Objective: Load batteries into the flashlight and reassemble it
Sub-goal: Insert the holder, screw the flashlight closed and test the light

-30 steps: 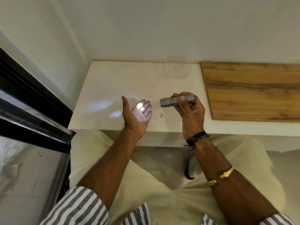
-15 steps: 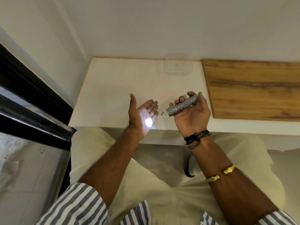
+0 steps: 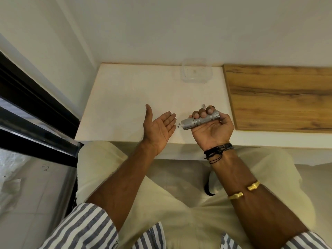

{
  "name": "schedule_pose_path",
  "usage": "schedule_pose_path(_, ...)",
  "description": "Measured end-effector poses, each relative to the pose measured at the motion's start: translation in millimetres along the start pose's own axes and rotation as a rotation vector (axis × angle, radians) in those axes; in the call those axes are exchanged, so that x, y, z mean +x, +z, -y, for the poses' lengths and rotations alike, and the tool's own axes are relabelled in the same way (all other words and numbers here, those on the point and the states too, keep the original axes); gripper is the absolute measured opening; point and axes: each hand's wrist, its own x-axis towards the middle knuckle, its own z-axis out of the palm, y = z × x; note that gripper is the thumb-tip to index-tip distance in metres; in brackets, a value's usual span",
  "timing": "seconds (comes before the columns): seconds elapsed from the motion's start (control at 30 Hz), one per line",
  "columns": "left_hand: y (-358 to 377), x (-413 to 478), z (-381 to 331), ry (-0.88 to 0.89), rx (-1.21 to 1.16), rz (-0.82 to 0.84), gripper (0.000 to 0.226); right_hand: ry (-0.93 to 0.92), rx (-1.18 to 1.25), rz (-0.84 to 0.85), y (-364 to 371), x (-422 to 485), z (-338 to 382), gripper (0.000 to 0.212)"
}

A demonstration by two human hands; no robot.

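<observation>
- Flashlight [image 3: 199, 120], a small silver one, lies across the palm of the right hand [image 3: 212, 131]; its wider end points to the left, toward the other hand.
- The right hand is turned palm up and its fingers [image 3: 203, 114] are curled over the body of the flashlight, so it grips it.
- The left hand [image 3: 159, 129] holds nothing: the palm is up, the fingers are straight and the thumb stands up.
- Both hands are above the near edge of a white table [image 3: 134, 97], close to each other but not touching.
- Just behind the right fingers some small things [image 3: 204, 106] lie on the table; I cannot tell what they are.
- A clear plastic box [image 3: 195, 80] stands at the back of the table by the wall.
- A wooden board [image 3: 280, 97] lies to the right.
- The right wrist carries black thread bracelets [image 3: 218, 150], and a gold bangle [image 3: 253, 185] sits on the forearm.
</observation>
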Motion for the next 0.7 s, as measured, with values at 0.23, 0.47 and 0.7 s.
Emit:
schedule_pose_path(0.23,1.9,4.1,0.2,0.079,0.245,-0.048,0.071,0.000,-0.059,-0.029,4.8,1.7,-2.5,0.032)
schedule_pose_path(0.47,-4.1,7.0,7.3,0.630,1.132,-0.158,0.041,-0.094,-0.255,-0.117,12.3,23.0,-9.7,0.012)
schedule_pose_path(0.7,-14.2,26.2,8.0,0.694,1.197,-0.178,0.046,-0.099,-0.438,-0.160,15.7,48.7,-35.0,0.020)
